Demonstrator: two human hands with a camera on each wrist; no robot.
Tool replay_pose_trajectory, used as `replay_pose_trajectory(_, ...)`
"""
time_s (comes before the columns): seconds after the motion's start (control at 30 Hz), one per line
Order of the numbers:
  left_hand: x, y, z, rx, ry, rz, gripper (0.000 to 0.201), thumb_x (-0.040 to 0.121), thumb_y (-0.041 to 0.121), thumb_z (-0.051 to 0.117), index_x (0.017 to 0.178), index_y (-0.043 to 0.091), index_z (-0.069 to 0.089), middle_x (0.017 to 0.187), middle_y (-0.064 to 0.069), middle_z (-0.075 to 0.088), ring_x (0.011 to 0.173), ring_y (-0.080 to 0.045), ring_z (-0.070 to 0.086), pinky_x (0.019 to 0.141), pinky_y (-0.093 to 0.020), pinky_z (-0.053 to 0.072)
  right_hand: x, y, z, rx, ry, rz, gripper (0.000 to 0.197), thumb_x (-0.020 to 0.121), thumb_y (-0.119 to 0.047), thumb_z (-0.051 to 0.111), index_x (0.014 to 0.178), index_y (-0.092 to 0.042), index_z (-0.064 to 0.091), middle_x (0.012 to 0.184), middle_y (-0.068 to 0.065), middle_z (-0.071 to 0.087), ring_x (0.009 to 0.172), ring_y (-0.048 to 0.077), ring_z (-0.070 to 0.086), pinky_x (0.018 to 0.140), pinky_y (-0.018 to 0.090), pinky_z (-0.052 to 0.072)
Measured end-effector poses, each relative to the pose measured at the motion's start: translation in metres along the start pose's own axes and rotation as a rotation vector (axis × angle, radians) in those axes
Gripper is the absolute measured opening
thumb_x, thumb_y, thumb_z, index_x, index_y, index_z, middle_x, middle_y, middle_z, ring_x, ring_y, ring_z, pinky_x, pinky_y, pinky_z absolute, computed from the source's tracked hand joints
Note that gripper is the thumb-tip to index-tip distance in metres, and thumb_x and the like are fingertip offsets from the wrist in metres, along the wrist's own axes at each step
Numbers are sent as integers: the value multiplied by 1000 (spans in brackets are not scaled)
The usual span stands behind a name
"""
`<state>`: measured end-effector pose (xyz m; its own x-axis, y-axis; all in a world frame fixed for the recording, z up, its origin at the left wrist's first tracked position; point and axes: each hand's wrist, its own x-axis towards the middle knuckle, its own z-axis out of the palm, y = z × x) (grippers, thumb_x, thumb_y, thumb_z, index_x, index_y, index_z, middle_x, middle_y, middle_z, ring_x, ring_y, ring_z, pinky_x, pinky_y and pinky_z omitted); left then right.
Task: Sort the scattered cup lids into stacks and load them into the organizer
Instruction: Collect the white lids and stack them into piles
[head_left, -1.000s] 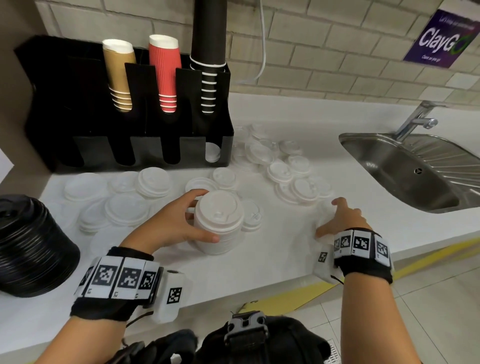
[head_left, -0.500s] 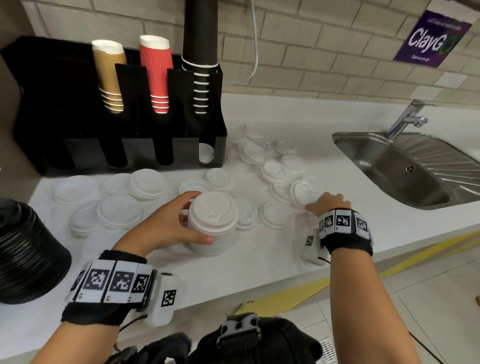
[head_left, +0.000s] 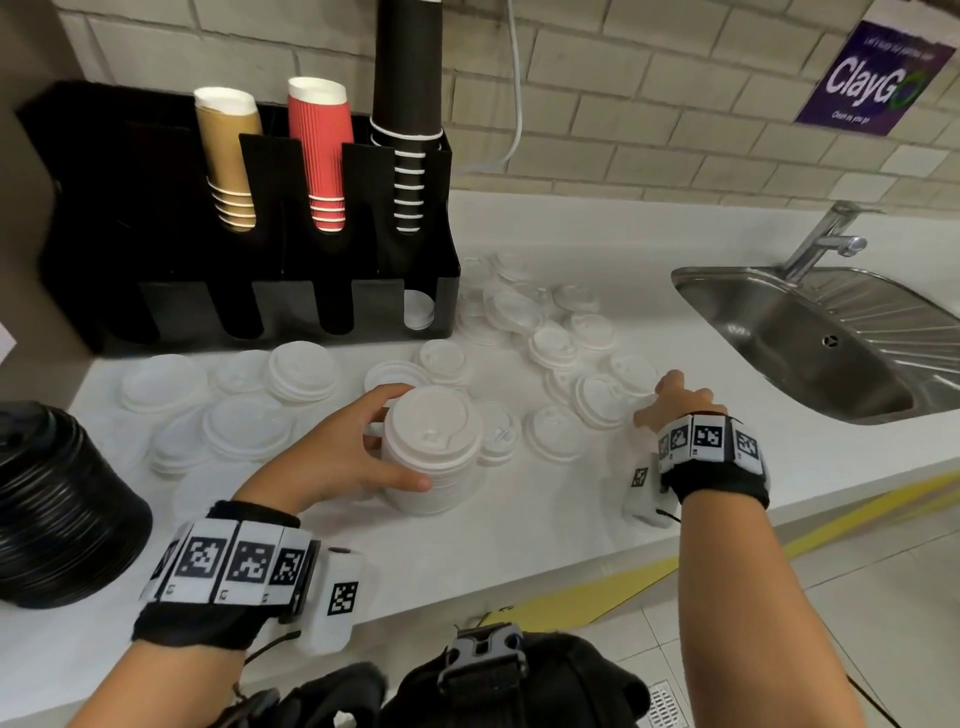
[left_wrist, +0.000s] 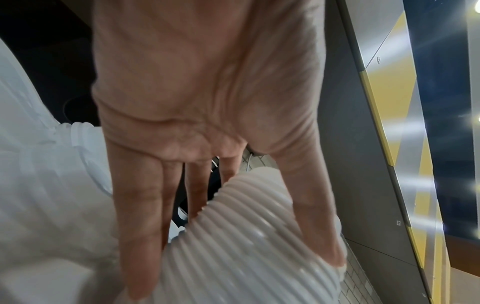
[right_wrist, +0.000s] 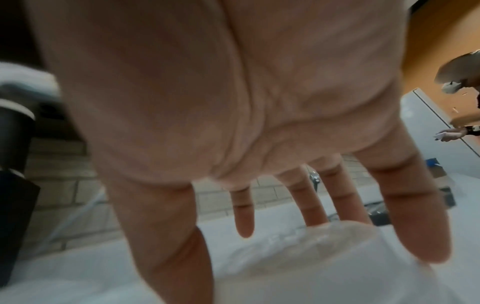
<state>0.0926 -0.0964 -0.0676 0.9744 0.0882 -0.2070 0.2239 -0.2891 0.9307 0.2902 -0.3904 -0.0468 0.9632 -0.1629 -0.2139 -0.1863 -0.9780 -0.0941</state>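
Observation:
A tall stack of white cup lids (head_left: 441, 431) stands on the white counter (head_left: 519, 530), and my left hand (head_left: 402, 441) grips its side, thumb in front and fingers behind. The left wrist view shows the stack's ribbed rims (left_wrist: 246, 236) between thumb and fingers. Further right, my right hand (head_left: 657, 400) reaches over the scattered white lids (head_left: 556, 343) with its fingers (right_wrist: 413, 205) spread and straight above one lid (right_wrist: 324, 257); I cannot tell whether they touch it. The black organizer (head_left: 156, 208) at the back left holds brown, red and black cup stacks.
A stack of black lids (head_left: 57, 509) sits at the near left. Flat white lids (head_left: 244, 421) and short stacks lie in front of the organizer. A steel sink (head_left: 831, 338) with a tap (head_left: 826, 239) lies on the right. The counter edge runs just below my wrists.
My right hand has moved from bare counter near the front edge in among the lids on the right. My left hand has stayed on the tall stack.

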Motion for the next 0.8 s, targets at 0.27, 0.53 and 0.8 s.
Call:
replay_pose_trajectory(0.27,5,-2,1,-23,17,23,79,62,17,91,116,56,49,120,24,57,106,1,58,77,-16,49,-68,-40,-20,555,-194,-571,55,82,-40,68,126,-38,35,120,3,52,104,20,57,77,26,47)
replay_pose_trajectory(0.53,7,1,3,-23,22,18,84,62,16,91,126,49,48,119,22,58,105,-1,59,81,-21,52,-114,-83,9,681,-211,-958,54,71,-28,83,118,-27,57,115,-18,56,101,3,53,73,8,40)
replay_pose_trajectory(0.8,6,3,6,-6,62,2,84,59,14,92,126,42,49,118,19,60,109,-9,60,90,-33,54,-117,-99,18,572,-192,-1008,62,69,-30,82,124,-28,55,120,-10,57,112,12,47,80,13,36)
